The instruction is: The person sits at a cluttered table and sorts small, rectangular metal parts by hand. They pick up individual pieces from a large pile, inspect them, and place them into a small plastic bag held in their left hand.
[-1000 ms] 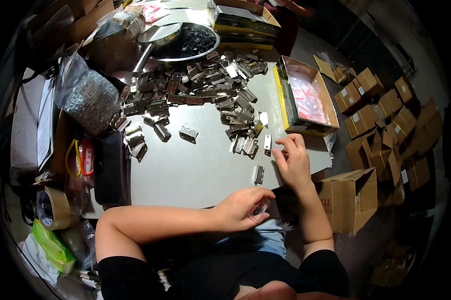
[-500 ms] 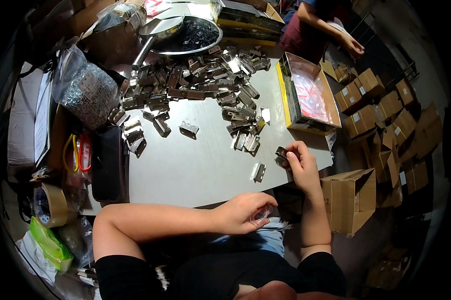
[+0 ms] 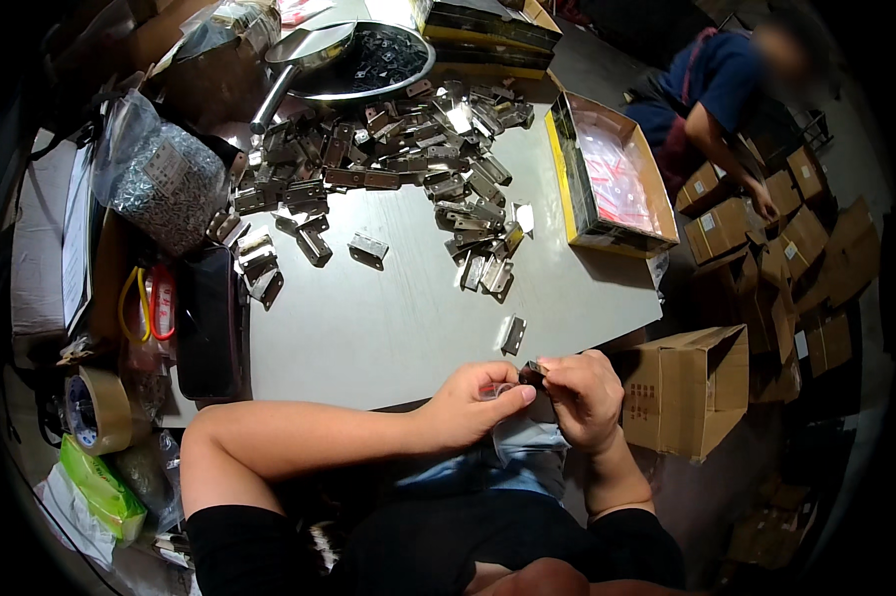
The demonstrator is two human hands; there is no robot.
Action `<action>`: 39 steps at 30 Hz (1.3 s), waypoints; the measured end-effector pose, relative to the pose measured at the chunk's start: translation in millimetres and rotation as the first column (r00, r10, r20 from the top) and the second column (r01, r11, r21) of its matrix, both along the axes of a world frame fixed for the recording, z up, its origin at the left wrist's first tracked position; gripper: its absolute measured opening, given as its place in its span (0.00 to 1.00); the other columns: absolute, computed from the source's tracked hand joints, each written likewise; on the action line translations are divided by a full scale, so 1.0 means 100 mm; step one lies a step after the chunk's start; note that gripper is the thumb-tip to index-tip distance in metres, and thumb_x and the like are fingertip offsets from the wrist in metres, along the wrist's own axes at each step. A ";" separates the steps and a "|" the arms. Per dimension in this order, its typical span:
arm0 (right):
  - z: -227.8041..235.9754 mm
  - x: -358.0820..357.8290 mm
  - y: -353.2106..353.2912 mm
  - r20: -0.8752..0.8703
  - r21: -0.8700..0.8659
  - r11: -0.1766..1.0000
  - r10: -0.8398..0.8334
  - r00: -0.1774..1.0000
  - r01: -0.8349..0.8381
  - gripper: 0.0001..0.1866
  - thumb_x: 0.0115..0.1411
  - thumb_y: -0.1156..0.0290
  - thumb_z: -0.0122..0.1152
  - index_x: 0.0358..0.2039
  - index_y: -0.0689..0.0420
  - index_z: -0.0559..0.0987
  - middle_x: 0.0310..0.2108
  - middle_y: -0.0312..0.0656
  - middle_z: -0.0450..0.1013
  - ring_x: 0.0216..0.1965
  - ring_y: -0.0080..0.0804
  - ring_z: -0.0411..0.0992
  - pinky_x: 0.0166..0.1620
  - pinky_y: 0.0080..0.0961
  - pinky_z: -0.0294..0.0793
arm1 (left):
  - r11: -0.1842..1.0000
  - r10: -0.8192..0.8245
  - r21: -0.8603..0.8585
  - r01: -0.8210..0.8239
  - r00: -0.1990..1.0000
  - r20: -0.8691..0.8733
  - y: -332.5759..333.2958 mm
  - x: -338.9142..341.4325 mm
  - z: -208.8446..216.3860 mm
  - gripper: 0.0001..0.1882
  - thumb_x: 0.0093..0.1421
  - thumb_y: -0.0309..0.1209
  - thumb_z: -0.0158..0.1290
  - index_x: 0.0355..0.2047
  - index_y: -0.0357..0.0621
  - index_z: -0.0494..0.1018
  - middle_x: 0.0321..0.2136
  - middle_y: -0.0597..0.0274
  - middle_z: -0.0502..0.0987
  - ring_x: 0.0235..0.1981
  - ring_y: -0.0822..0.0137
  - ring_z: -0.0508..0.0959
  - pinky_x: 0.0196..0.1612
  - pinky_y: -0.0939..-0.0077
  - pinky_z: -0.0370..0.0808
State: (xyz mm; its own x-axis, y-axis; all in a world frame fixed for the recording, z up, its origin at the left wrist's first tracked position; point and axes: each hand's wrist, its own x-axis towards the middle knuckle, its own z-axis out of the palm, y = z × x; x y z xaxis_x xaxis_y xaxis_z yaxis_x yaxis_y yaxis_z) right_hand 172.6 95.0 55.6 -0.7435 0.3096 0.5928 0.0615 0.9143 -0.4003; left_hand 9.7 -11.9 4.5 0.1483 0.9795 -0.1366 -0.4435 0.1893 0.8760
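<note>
Down at the near edge of the pale grey table (image 3: 388, 338), both hands met over the lap: the left hand (image 3: 473, 402) curled its fingers around a small clear plastic bag (image 3: 499, 394), and the right hand (image 3: 579, 392) pinched a small dark metal hinge (image 3: 533, 372) at the bag's mouth, thumb and forefinger tight on it, the two hands touching. Just beyond them, a single silver folded hinge (image 3: 513, 335) lay alone on the table near its edge. To the right, below the table, an open brown cardboard box (image 3: 686, 387) stood on the floor. Off to the left sat a flat black rectangular tray (image 3: 207, 323), beside it a red-and-yellow handled tool (image 3: 150, 303), and nearer the person a roll of brown packing tape (image 3: 100, 409) with a green packet (image 3: 100, 487) below it. Further out, loose silver hinges lay scattered, thickening into a big heap of silver metal hinges (image 3: 388, 164) across the middle of the table. Right of that heap rested a yellow-sided cardboard box with pink-red packets (image 3: 612, 179). On the far left a clear plastic bag full of small screws (image 3: 160, 184) leaned at the table's side. At the far end stood a round steel pan of dark parts (image 3: 368, 60). Away to the far right, another person in a blue top (image 3: 716, 79) bent over stacked small brown cartons (image 3: 765, 219) on the floor.
</note>
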 end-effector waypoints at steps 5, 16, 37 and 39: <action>-0.11 0.02 -0.04 -0.100 -0.034 0.999 0.009 0.995 -0.013 0.11 0.50 0.84 0.61 0.34 0.59 0.75 0.31 0.43 0.77 0.25 0.33 0.74 0.32 0.25 0.71 | 0.997 0.061 0.042 -0.060 0.997 -0.044 -0.03 0.03 0.05 0.11 0.64 0.33 0.53 0.35 0.37 0.75 0.27 0.70 0.74 0.30 0.80 0.70 0.35 0.84 0.69; 0.02 0.11 -0.10 0.232 -0.823 0.551 0.111 0.966 0.134 0.10 0.54 0.74 0.66 0.35 0.65 0.77 0.29 0.38 0.77 0.31 0.19 0.73 0.37 0.17 0.73 | 0.945 0.305 0.216 -0.247 0.901 -0.307 -0.08 0.09 0.02 0.15 0.60 0.30 0.58 0.41 0.37 0.64 0.32 0.60 0.74 0.35 0.74 0.75 0.37 0.79 0.73; -0.04 -0.44 0.64 0.349 -0.405 0.904 0.288 0.892 -0.133 0.16 0.53 0.73 0.66 0.43 0.56 0.78 0.45 0.46 0.70 0.44 0.42 0.70 0.48 0.31 0.71 | 0.944 -0.284 -0.185 0.274 0.958 -0.030 -0.09 0.19 -0.30 0.22 0.57 0.27 0.58 0.49 0.41 0.61 0.35 0.65 0.71 0.38 0.74 0.73 0.46 0.80 0.70; -0.03 -0.55 0.62 0.401 -0.307 0.941 0.261 0.878 -0.140 0.17 0.53 0.71 0.66 0.43 0.57 0.76 0.40 0.46 0.68 0.42 0.43 0.69 0.46 0.33 0.71 | 0.932 -0.272 -0.215 0.293 0.955 0.122 -0.09 0.18 -0.31 0.23 0.57 0.25 0.56 0.50 0.40 0.60 0.35 0.65 0.70 0.38 0.73 0.73 0.46 0.80 0.70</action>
State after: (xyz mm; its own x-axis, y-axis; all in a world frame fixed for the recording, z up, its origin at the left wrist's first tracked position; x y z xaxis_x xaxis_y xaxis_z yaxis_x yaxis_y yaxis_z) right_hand 117.3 156.9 52.8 -0.9674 0.2237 0.1191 0.1090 0.7915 -0.6014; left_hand 27.7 -20.8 -26.3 0.4358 0.8394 -0.3248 -0.4165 0.5081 0.7539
